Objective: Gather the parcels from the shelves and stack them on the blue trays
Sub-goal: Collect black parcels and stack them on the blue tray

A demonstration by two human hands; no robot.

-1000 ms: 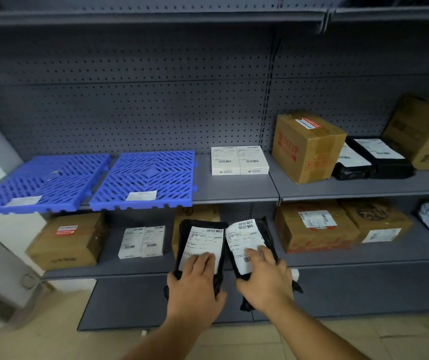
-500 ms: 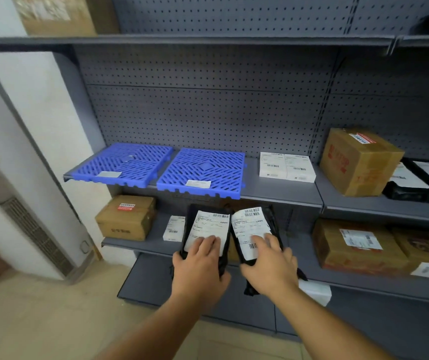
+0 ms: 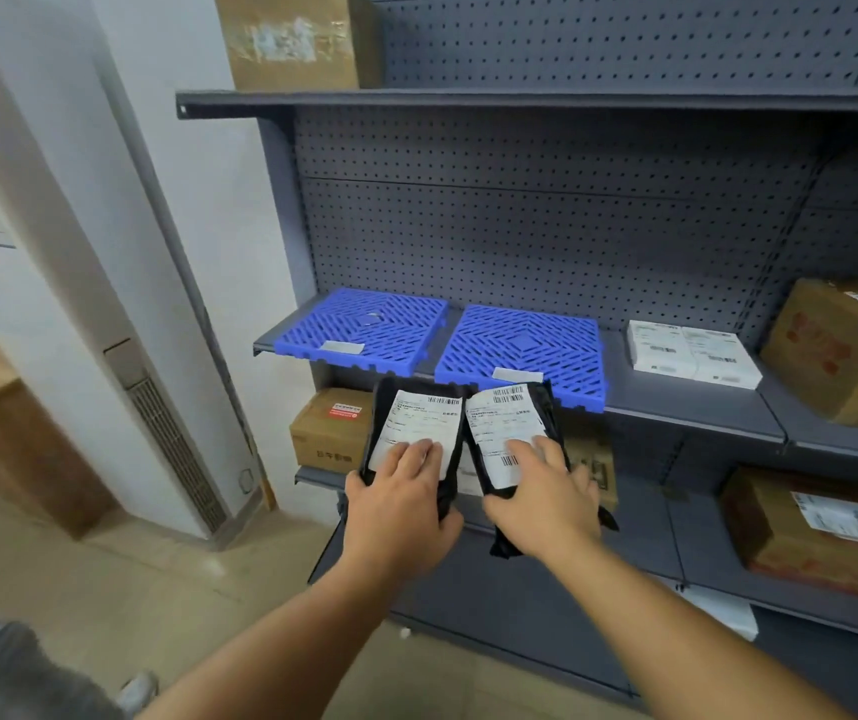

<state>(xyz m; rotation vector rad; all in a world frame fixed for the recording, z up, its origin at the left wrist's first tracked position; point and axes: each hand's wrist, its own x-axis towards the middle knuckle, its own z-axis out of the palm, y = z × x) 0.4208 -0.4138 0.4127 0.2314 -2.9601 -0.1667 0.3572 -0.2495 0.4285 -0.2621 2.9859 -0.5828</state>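
Two blue slatted trays lie side by side on the middle shelf, the left tray [image 3: 364,324] and the right tray [image 3: 525,345], each bare but for a small label. My left hand [image 3: 396,506] grips a black parcel with a white label [image 3: 411,423]. My right hand [image 3: 546,501] grips a second black labelled parcel [image 3: 507,423]. Both parcels are held upright just below and in front of the trays' front edge.
Two white flat boxes [image 3: 692,353] lie right of the trays, then a brown carton [image 3: 842,350]. Lower shelf holds a small carton [image 3: 328,428] at left and a labelled carton [image 3: 811,522] at right. A large carton [image 3: 292,39] sits on the top shelf. A white wall and vent [image 3: 172,439] stand left.
The view has swung left and closer to the trays. Both hands have carried the black parcels up towards the trays' front edge.
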